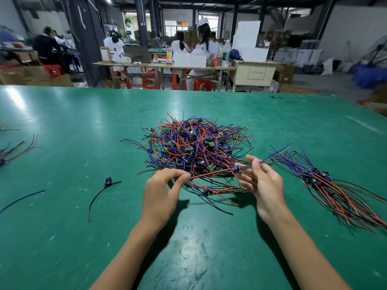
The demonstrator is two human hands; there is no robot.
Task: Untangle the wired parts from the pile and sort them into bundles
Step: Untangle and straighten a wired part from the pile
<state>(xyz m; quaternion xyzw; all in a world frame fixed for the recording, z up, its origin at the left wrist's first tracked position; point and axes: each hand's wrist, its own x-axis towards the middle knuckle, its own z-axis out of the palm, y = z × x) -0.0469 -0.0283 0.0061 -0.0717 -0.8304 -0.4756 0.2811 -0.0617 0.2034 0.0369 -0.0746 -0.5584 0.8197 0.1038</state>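
— Wired part [236, 169] stretched between fingertips, just before the pile [194, 149]: left hand [161, 191] pinches red leads, right hand [261, 183] pinches blue.
— Freed, seemingly; next, lay it on the bundle [326, 183] beyond the right fingers.

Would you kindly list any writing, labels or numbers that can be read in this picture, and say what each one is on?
Nothing here reads clearly.
Sign on the cream cabinet: a framed line of characters, too blurred to read.
Bottle labels on the far bench: print too small to read.
Paper on the brown box: blurred, unreadable.
Tangled pile, sorted bundle and green table: no writing visible.
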